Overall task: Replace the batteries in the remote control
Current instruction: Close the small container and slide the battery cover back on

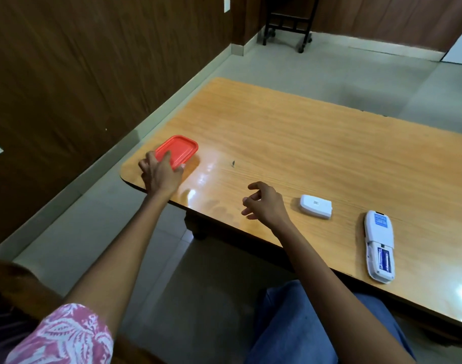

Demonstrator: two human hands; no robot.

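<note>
The left hand (160, 172) grips the red-lidded container (177, 150); right of it, the right hand (264, 202) hovers loosely open, empty.

A wooden tabletop (290, 132) carries a red-lidded container (178, 149) far left, a white battery cover (316, 206) mid-near, and an opened remote control (379, 249) near right.
</note>
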